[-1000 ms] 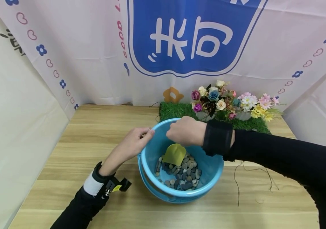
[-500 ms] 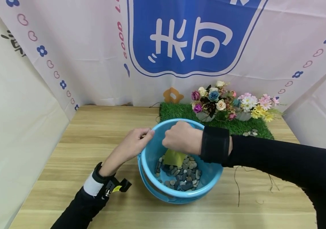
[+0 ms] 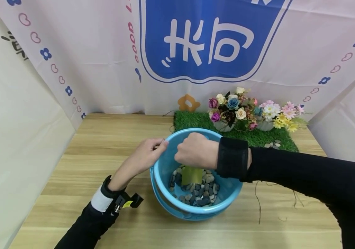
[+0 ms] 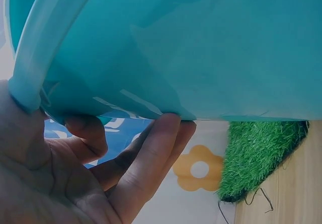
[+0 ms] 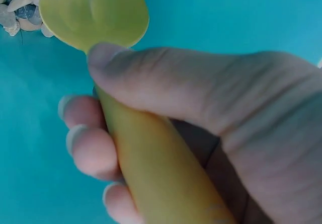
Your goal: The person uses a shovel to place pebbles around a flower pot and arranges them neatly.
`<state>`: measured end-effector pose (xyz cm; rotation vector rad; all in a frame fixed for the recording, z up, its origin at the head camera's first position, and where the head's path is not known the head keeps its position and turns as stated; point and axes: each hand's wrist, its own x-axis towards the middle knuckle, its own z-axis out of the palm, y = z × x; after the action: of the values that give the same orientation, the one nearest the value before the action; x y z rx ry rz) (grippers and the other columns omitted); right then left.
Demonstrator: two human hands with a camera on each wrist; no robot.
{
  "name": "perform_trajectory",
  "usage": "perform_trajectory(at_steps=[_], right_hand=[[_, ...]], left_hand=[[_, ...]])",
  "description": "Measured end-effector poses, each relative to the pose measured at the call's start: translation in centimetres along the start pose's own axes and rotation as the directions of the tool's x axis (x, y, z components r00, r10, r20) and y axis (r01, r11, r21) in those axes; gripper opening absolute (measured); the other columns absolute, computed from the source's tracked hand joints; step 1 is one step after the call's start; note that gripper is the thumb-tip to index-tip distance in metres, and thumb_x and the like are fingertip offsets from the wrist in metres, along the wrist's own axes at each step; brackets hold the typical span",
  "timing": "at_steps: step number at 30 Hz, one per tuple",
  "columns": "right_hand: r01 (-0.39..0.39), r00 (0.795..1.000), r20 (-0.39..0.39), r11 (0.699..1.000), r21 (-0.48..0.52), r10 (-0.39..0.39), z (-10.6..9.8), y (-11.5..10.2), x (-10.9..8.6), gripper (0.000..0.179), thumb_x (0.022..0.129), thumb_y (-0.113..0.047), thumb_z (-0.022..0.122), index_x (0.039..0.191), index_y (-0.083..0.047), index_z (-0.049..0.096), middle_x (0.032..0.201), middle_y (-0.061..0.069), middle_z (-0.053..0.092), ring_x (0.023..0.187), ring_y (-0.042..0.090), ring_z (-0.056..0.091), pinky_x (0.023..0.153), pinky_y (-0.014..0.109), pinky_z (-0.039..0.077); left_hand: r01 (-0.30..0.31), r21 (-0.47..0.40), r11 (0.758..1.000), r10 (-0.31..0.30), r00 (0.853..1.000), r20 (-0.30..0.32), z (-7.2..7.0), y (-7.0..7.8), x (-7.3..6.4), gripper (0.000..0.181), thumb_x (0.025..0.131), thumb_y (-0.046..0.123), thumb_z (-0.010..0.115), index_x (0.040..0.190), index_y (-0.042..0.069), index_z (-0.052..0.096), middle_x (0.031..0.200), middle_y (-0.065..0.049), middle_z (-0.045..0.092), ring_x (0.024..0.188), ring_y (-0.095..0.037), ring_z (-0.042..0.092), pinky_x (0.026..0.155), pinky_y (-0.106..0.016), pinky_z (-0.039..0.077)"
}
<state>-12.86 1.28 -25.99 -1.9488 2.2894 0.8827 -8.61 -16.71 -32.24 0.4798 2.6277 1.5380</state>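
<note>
A blue bucket (image 3: 228, 189) stands upright on the table with several grey and tan pebbles (image 3: 207, 190) on its bottom. My left hand (image 3: 141, 157) holds the bucket's left rim, the thumb over the edge; in the left wrist view its fingers (image 4: 146, 168) press the outer wall. My right hand (image 3: 196, 151) is over the bucket's opening and grips a yellow shovel by its thick handle (image 5: 156, 158), thumb near the neck. The shovel's blade (image 3: 192, 175) points down inside and overlaps the pebbles in the head view. The handle is hidden there behind the hand.
Behind the bucket lies a strip of artificial grass (image 3: 193, 119) bearing two pots of artificial flowers (image 3: 239, 112) and a small heap of stones (image 3: 272, 144). Thin dark threads (image 3: 259, 204) lie on the wooden table (image 3: 109, 128) at right. A printed cloth (image 3: 102, 69) hangs at the back.
My right hand has shifted a little left and nearer to me, and the shovel's blade has moved lower over the pebbles. The left hand and the bucket have stayed in place.
</note>
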Motion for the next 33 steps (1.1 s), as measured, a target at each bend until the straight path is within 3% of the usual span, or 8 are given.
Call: perform_trajectory(at_steps=[5,14,19,24,27,30,33], right_hand=[[0.033,0.998,0.049,0.999,0.026,-0.034,0.7,0.1,0.6,0.020,0.094,-0.022,0.055,0.074,-0.020,0.056,0.064,-0.005,0.048,0.050,0.009,0.040,0.042,0.022,0.038],[-0.013,0.984,0.176,0.979,0.204,-0.023,1.7,2.0,0.9,0.011,0.085,-0.012,0.066,0.084,-0.016,0.055,0.069,-0.001,0.049,0.059,0.015,0.043,0.052,0.026,0.038],[-0.011,0.958,0.266,0.911,0.412,-0.108,2.5,2.1,1.1,0.020,0.083,-0.017,0.069,0.073,-0.017,0.052,0.057,-0.006,0.038,0.049,0.009,0.033,0.047,0.024,0.028],[0.045,0.940,0.258,0.833,0.551,-0.222,3.8,2.7,1.4,0.043,0.083,-0.022,0.069,0.050,-0.019,0.042,0.043,-0.007,0.027,0.037,0.008,0.023,0.043,0.024,0.017],[0.051,0.929,0.262,0.790,0.611,-0.262,3.8,3.1,1.2,0.043,0.085,-0.020,0.068,0.047,-0.019,0.048,0.040,-0.007,0.041,0.036,0.008,0.041,0.040,0.021,0.025],[0.041,0.916,0.275,0.749,0.661,-0.293,4.0,3.4,1.2,0.036,0.084,-0.020,0.069,0.051,-0.018,0.057,0.047,-0.003,0.055,0.045,0.009,0.056,0.041,0.021,0.041],[0.020,0.907,0.295,0.728,0.685,-0.302,4.0,3.6,1.2,0.031,0.083,-0.022,0.069,0.054,-0.015,0.061,0.051,-0.001,0.058,0.047,0.009,0.058,0.046,0.025,0.049]], left_hand=[[0.005,0.007,1.000,-0.005,1.000,0.004,-0.1,0.2,0.0,0.034,0.101,0.028,0.038,0.080,0.006,0.054,0.067,-0.006,0.057,0.063,-0.015,0.063,0.054,-0.029,0.056],[-0.012,0.021,1.000,0.012,1.000,-0.004,0.0,0.2,0.1,0.034,0.101,0.028,0.038,0.079,0.006,0.053,0.068,-0.005,0.057,0.066,-0.014,0.064,0.055,-0.028,0.056],[-0.015,0.028,1.000,0.015,1.000,-0.013,0.0,0.0,0.0,0.034,0.101,0.027,0.038,0.076,0.007,0.051,0.063,-0.005,0.051,0.066,-0.014,0.063,0.056,-0.028,0.056],[-0.009,0.010,1.000,0.010,1.000,-0.007,0.0,0.0,-0.1,0.034,0.101,0.028,0.038,0.081,0.006,0.055,0.066,-0.007,0.055,0.068,-0.016,0.065,0.056,-0.028,0.056],[-0.008,0.001,1.000,0.008,1.000,-0.002,0.0,0.1,-0.1,0.034,0.101,0.028,0.038,0.086,0.005,0.058,0.072,-0.008,0.060,0.069,-0.017,0.065,0.056,-0.028,0.056],[-0.002,0.001,1.000,0.002,1.000,-0.007,0.0,0.1,-0.1,0.035,0.101,0.028,0.039,0.080,0.005,0.054,0.065,-0.008,0.054,0.068,-0.017,0.065,0.055,-0.027,0.056],[0.002,0.005,1.000,-0.002,1.000,-0.013,0.0,0.2,-0.1,0.035,0.101,0.028,0.039,0.074,0.006,0.049,0.060,-0.007,0.047,0.067,-0.017,0.065,0.055,-0.027,0.056]])
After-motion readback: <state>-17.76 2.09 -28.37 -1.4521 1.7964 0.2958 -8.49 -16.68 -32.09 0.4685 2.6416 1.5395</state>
